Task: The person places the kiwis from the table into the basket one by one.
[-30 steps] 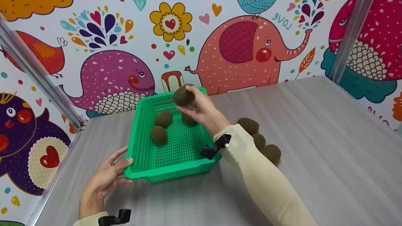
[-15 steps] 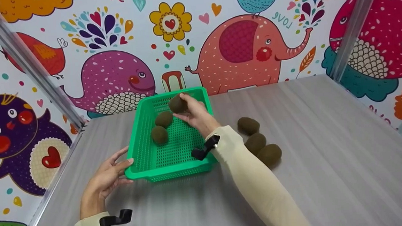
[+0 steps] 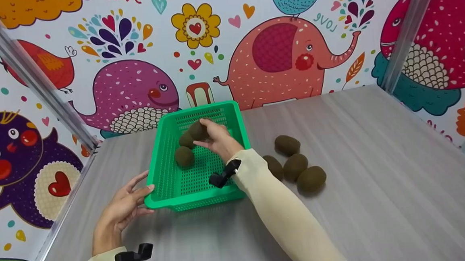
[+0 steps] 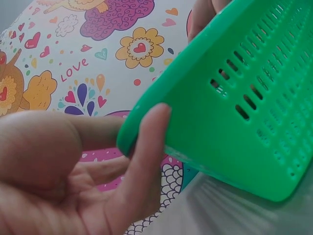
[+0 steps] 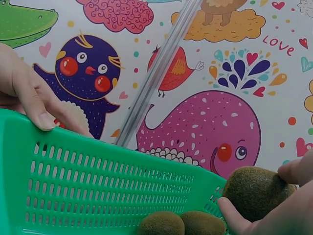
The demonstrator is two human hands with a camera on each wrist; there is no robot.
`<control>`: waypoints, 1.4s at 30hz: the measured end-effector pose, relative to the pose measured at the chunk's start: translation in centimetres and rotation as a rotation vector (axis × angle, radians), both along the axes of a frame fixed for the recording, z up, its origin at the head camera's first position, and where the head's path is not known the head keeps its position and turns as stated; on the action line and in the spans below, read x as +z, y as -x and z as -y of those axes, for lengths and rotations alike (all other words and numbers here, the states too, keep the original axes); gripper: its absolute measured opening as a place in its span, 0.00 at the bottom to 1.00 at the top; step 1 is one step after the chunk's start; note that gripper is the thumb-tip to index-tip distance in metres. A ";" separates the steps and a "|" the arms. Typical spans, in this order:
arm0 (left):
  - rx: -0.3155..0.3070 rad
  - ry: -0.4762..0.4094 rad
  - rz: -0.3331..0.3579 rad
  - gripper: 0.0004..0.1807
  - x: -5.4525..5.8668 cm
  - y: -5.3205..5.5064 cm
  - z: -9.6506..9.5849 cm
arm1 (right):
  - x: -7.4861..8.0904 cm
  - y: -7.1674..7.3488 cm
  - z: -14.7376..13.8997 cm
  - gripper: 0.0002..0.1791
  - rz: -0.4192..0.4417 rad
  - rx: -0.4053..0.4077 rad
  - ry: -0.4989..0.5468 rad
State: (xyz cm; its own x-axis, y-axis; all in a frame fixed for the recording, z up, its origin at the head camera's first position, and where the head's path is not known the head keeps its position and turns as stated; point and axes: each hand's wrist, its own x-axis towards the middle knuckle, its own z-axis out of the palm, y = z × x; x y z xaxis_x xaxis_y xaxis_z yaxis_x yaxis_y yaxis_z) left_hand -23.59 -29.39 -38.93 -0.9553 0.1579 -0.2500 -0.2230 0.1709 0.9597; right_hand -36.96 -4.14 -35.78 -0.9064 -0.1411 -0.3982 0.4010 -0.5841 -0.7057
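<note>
My right hand (image 3: 219,142) holds a brown kiwi (image 3: 198,130) inside the green plastic basket (image 3: 243,138), low over its far half. Two more kiwis rest by the basket's left side: one (image 3: 184,156) in plain sight, the other (image 3: 186,140) partly covered by the held one. In the right wrist view the held kiwi (image 5: 254,192) sits between thumb and fingers, above those two. My left hand (image 3: 122,203) pinches the basket's near left corner, thumb over the rim, as the left wrist view also shows. My right hand hides part of the basket floor.
Several loose kiwis (image 3: 296,167) lie on the grey tabletop (image 3: 372,170) right of the basket, one partly behind my right sleeve. A patterned wall (image 3: 200,68) stands close behind the basket, with metal posts (image 3: 410,35) at the corners.
My right hand has moved left and down into the basket with its kiwi, close to the two there. Its forearm has uncovered more of the loose kiwis. My left hand stays on the rim.
</note>
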 end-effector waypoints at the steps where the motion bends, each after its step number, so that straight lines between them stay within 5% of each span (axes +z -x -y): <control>1: -0.006 -0.004 -0.001 0.40 0.0 0.0 0.0 | -0.1 0.0 0.1 0.24 0.006 -0.001 -0.007; 9: -0.007 -0.012 -0.004 0.40 0.1 0.0 0.1 | -0.7 0.4 -0.3 0.32 0.061 -0.010 -0.013; 21: 0.007 0.016 -0.002 0.40 0.3 0.0 -0.1 | -1.2 0.7 -0.8 0.26 0.079 0.049 -0.033; 42: 0.011 0.019 -0.017 0.40 0.0 -0.2 -0.1 | -1.2 0.8 -1.2 0.35 0.109 0.041 -0.068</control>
